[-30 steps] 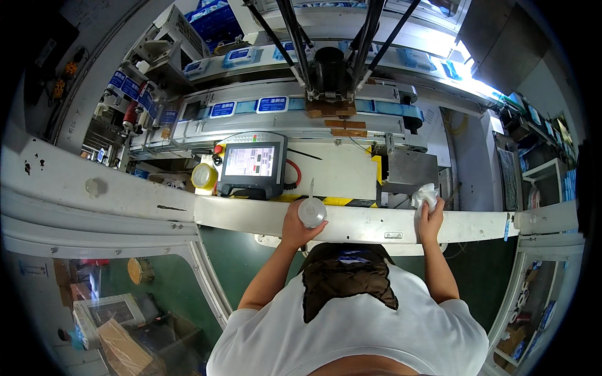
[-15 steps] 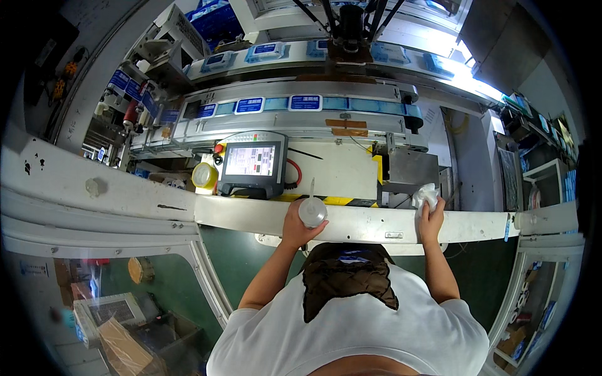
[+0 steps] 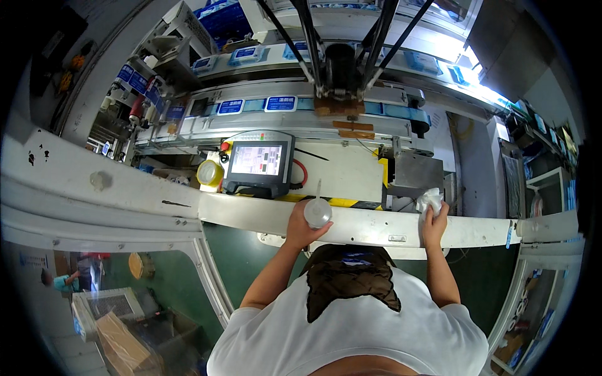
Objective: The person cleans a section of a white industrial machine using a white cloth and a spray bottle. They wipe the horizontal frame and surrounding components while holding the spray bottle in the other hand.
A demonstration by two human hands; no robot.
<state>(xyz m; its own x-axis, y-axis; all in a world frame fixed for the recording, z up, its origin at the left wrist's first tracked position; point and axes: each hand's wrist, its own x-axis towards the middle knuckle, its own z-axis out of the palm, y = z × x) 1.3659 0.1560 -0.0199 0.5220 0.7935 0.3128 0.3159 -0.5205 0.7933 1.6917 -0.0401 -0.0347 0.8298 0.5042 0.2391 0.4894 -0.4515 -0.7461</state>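
My left hand (image 3: 301,229) is wrapped round a translucent squeeze bottle (image 3: 318,214) with a thin spout that points away from me. Bottle and hand are over the white frame rail (image 3: 370,220) in front of my body. In my right hand (image 3: 434,227) is a crumpled white wipe (image 3: 429,200), gripped at the far side of the same rail, near a grey metal box (image 3: 417,170). To the left of the bottle stands a control panel (image 3: 258,161) with a lit screen and a red button. A roll of yellow tape (image 3: 209,172) lies beside it.
Behind the panel runs a conveyor belt (image 3: 254,105) carrying blue labels. Above it hangs a black multi-rod robot arm (image 3: 339,69). Blue-white packs (image 3: 246,55) lie on a farther conveyor. At lower left, a person (image 3: 66,282) shows beyond the transparent door panel.
The robot arm has come nearer and lower over the label belt. Labels and packs have shifted along their belts. Both hands keep their grips; the view has shifted slightly.
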